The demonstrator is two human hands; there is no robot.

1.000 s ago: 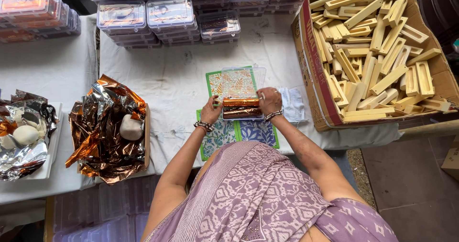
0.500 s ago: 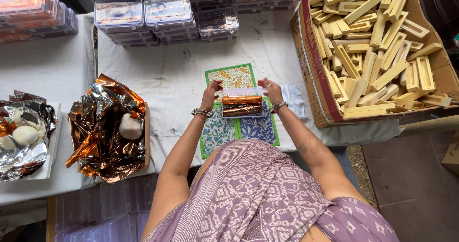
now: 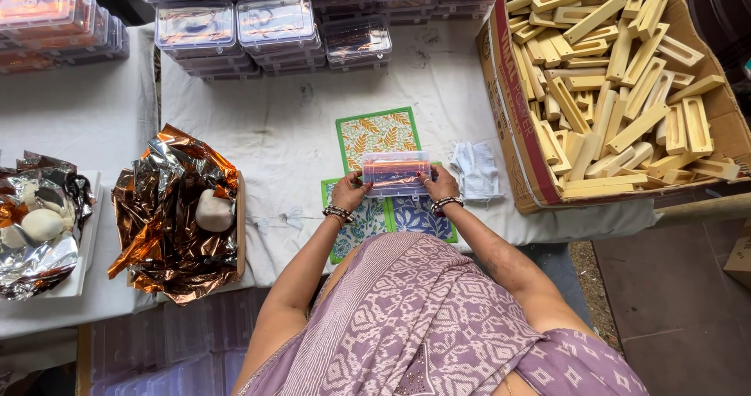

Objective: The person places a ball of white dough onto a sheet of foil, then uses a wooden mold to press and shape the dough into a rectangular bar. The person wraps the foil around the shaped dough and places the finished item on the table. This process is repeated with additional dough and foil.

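At frame centre I have my left hand (image 3: pixel 350 192) and right hand (image 3: pixel 440 185) gripping the ends of a clear plastic box (image 3: pixel 395 173) above the patterned cards (image 3: pixel 378 134).

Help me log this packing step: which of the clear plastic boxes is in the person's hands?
The clear box over the patterned mats, held between left hand and right hand; the others sit stacked along the table's far edge.

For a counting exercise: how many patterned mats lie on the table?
3: an orange-leaf mat farthest, a green-patterned mat near left, a blue-patterned mat near right; others may be hidden.
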